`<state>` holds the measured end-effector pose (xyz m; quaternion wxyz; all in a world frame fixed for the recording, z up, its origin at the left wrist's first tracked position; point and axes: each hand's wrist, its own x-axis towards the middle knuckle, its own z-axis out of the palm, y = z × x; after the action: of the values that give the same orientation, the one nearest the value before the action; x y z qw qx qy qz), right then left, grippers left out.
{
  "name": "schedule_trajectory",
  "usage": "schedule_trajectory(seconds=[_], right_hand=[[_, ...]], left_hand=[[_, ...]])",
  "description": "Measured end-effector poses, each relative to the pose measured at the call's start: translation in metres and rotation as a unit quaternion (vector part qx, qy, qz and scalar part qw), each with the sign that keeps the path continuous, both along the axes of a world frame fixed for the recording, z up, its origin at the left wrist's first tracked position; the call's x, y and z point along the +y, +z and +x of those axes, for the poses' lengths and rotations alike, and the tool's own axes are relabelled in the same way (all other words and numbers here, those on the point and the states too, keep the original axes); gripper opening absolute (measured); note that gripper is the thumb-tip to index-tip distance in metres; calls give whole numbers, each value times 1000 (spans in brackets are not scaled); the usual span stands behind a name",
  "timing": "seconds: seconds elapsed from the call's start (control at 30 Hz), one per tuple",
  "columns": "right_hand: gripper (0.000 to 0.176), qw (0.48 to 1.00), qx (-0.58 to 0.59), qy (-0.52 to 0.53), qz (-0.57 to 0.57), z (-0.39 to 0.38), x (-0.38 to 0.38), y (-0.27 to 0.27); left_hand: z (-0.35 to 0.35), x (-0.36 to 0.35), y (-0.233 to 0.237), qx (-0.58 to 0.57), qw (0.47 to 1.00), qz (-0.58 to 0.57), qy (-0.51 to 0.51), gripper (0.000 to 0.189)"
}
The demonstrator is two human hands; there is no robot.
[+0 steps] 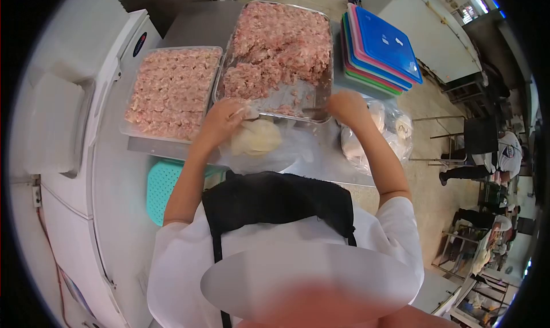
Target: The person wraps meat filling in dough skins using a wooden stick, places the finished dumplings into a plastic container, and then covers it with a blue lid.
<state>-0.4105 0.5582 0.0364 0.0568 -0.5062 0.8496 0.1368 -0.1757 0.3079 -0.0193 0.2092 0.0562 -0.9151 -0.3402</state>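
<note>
A large metal tray [314, 101] of ground meat [281, 38] lies in front of me, its near right part showing bare metal with scraps of meat. My left hand [228, 117] is closed at the tray's near left rim, with bits of meat on the fingers. At the near right corner, my right hand [346, 106] is closed on the rim. Just below the left hand, pale round dough wrappers [256, 138] sit in a clear plastic bag [298, 147]. A second, shallower tray [213, 57] beside it holds portioned meat in rows [172, 90].
Stacked coloured lids [384, 44] stand at the right of the metal table [197, 18]. Below them lies a clear bag with pale rounds [381, 130]. A turquoise perforated basket [163, 190] sits low left, near a white freezer [123, 173]. Other people [507, 153] are far right.
</note>
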Motion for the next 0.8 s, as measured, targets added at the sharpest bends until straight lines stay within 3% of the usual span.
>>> schedule_trajectory(seconds=[0.07,0.17,0.27,0.37,0.47,0.5,0.6,0.7,0.8], right_hand=[[17,998,-16,27,-45,27,-4,-7],[16,986,1,98,-137,46,-15,-45],[15,989,-18,65,-128,65,-43,-35],[15,988,-24,78,-133,76,-73,-54],[15,968,-54,109,-219,86,-106,-74],[18,971,-47,121,-202,89,-118,-74],[29,971,-163,-9,-177,88,-126,-62],[42,882,-400,-81,-234,77,-105,-45],[41,766,-513,-173,-347,75,-89,-25]], left_hand=[[7,-2,-3,5,969,233,81,28],[16,-23,26,32,939,298,172,31],[17,-60,19,92,934,253,234,30],[16,-79,29,142,894,376,201,27],[9,-84,36,208,783,562,168,26],[9,-84,39,193,784,563,175,26],[4,-91,37,180,783,570,171,28],[-10,-94,10,203,751,614,135,29],[-36,-72,9,179,672,713,95,32]])
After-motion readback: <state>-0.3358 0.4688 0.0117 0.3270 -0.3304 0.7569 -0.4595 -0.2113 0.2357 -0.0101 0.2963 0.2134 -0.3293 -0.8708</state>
